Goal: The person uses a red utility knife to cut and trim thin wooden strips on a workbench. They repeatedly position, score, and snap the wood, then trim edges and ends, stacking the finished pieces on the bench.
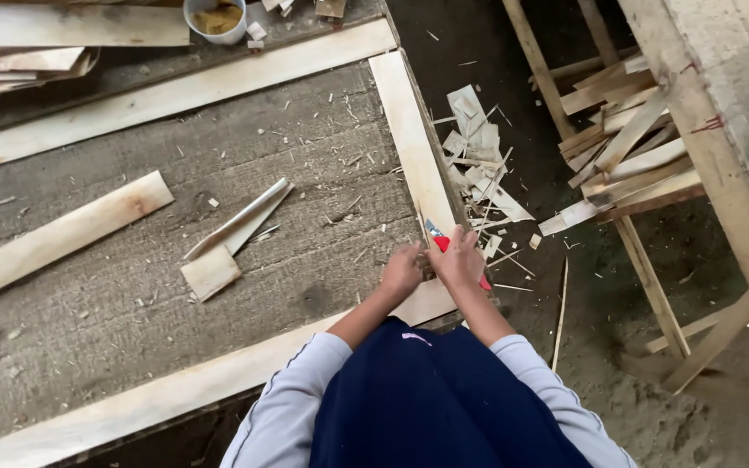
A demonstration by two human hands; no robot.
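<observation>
Red-handled utility knife (440,242) sits gripped in the right hand (459,258); the left hand (402,270) curls its fingers against the pale wooden frame strip (415,156).

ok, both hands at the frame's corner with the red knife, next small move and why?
Probably draw the red knife in the right hand toward the body along the wooden strip, while the left hand braces the corner: offcuts on the ground beside that edge suggest trimming.
</observation>
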